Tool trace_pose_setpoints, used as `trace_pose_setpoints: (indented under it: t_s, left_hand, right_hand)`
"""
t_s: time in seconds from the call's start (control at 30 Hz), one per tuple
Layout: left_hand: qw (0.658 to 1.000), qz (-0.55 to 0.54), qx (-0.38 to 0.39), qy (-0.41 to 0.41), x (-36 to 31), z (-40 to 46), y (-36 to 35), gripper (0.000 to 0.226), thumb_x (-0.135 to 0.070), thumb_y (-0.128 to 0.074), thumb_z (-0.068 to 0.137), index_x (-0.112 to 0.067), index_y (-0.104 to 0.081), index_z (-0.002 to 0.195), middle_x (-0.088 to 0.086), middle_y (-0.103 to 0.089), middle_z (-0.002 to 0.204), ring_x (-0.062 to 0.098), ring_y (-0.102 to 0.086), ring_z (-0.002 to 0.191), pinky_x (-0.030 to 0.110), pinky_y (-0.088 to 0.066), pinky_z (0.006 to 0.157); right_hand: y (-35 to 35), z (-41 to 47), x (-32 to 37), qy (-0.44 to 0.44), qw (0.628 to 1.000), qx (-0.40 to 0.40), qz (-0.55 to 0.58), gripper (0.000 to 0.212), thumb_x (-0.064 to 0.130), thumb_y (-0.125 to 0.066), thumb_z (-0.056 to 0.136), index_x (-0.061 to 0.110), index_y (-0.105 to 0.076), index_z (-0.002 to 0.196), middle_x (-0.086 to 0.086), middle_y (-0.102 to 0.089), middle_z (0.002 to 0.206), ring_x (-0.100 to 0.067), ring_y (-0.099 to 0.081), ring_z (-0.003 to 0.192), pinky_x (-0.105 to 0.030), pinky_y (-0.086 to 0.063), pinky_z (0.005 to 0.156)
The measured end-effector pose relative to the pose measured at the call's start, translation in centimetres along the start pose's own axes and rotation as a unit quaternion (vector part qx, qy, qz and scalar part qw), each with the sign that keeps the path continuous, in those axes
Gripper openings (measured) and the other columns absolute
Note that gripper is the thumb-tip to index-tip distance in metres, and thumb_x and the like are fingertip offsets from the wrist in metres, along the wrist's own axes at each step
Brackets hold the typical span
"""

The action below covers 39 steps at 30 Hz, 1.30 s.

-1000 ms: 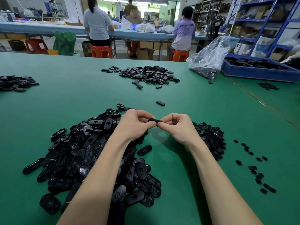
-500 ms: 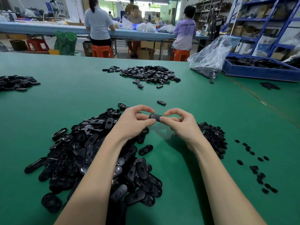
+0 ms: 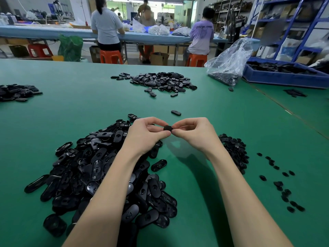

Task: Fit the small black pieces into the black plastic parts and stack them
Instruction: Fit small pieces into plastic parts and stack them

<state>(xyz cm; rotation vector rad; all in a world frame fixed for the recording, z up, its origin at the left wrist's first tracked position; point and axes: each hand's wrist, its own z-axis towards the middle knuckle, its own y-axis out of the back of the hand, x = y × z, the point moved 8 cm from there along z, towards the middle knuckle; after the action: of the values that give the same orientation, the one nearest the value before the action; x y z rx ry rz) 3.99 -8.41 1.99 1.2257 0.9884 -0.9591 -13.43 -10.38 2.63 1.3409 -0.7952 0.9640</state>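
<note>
hands: left hand [image 3: 146, 133] and right hand [image 3: 194, 133] fingers pinch black part [image 3: 167, 128] | big pile [image 3: 92, 168] under left forearm

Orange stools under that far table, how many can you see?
3: one stool left, one middle, mostly hidden, one right. More may be hidden.

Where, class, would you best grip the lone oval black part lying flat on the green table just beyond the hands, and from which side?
Probably from above, pinching the lone oval part across its narrow width, on its two long edges. It lies flat on the green table with open space all round.
</note>
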Motion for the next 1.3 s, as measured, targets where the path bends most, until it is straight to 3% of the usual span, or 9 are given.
trace_pose_setpoints:
  t_s: [0.2,0.37,0.53,0.8,0.93,1.1,1.2,1.3]
  left_hand:
    - [1.0,0.017,0.001,-0.004,-0.2,-0.2,0.0,0.019,-0.017,-0.085,0.077,-0.026,-0.076,0.09,-0.007,-0.077,0.077,0.006,-0.072,0.076,0.025,-0.051,0.077]
    - [1.0,0.008,0.006,0.002,-0.2,-0.1,-0.1,0.019,-0.017,-0.085,0.077,-0.027,-0.078,0.092,-0.006,-0.077,0.078,0.007,-0.072,0.077,0.025,-0.049,0.076]
    - [1.0,0.009,0.013,-0.004,-0.3,-0.1,-0.2,0.02,-0.017,-0.085,0.077,-0.027,-0.078,0.092,-0.006,-0.078,0.08,0.01,-0.074,0.083,0.03,-0.054,0.086]
    - [0.999,0.012,0.033,-0.01,-0.3,-0.1,-0.5,0.019,-0.017,-0.084,0.077,-0.029,-0.077,0.091,-0.005,-0.078,0.081,0.01,-0.073,0.081,0.033,-0.054,0.088]
    - [0.999,-0.001,0.035,-0.013,-0.5,-0.1,-0.5,0.019,-0.012,-0.083,0.079,-0.024,-0.076,0.092,-0.003,-0.078,0.081,0.007,-0.072,0.076,0.026,-0.052,0.079]
    - [0.999,-0.02,0.045,-0.024,-0.8,-0.2,-0.5,0.019,-0.003,-0.078,0.082,-0.019,-0.074,0.09,-0.01,-0.072,0.064,-0.003,-0.064,0.062,0.007,-0.043,0.062]
    - [0.998,0.003,0.056,-0.027,-1.0,-0.2,-0.5,0.017,-0.003,-0.076,0.084,-0.019,-0.073,0.09,-0.012,-0.067,0.058,-0.002,-0.061,0.061,0.008,-0.043,0.062]
    - [0.997,0.066,0.021,-0.034,-1.3,0.2,-0.4,0.012,-0.012,-0.074,0.085,-0.024,-0.075,0.087,-0.016,-0.064,0.058,0.0,-0.055,0.056,0.014,-0.042,0.06]
  right_hand:
    - [-0.1,0.0,-0.7,-0.042,0.999,0.003,0.025,0.008,0.025,-0.083,0.081,0.024,-0.078,0.075,0.014,-0.07,0.064,0.006,-0.058,0.055,-0.009,-0.038,0.05]
    - [0.5,-0.3,-1.4,-0.073,0.994,0.018,0.08,0.005,0.02,-0.081,0.083,0.016,-0.079,0.085,0.021,-0.054,0.044,0.008,-0.048,0.041,-0.005,-0.029,0.039]
    - [0.2,-0.2,-1.3,-0.072,0.994,0.021,0.078,0.004,0.017,-0.082,0.083,0.015,-0.079,0.085,0.022,-0.056,0.045,0.012,-0.05,0.042,-0.003,-0.03,0.04]
    - [0.2,-0.1,-1.2,-0.065,0.995,0.022,0.074,0.004,0.019,-0.083,0.082,0.017,-0.079,0.082,0.021,-0.06,0.048,0.013,-0.052,0.044,-0.003,-0.032,0.041]
    - [0.1,0.1,-0.9,-0.064,0.996,0.012,0.054,0.008,0.023,-0.084,0.08,0.021,-0.078,0.076,0.018,-0.06,0.048,0.008,-0.05,0.041,-0.005,-0.031,0.04]
    - [0.7,0.3,-0.7,-0.068,0.997,-0.011,0.019,0.018,0.033,-0.09,0.072,0.03,-0.077,0.083,0.011,-0.072,0.068,0.002,-0.057,0.053,-0.012,-0.038,0.047]
    - [0.4,0.3,-1.1,-0.073,0.996,0.026,0.043,0.019,0.032,-0.092,0.071,0.025,-0.078,0.081,0.013,-0.071,0.067,0.005,-0.055,0.048,-0.009,-0.036,0.045]
    - [0.4,0.3,-1.1,-0.056,0.998,0.014,0.036,0.022,0.035,-0.094,0.067,0.023,-0.078,0.074,0.015,-0.066,0.058,0.004,-0.056,0.05,-0.008,-0.037,0.046]
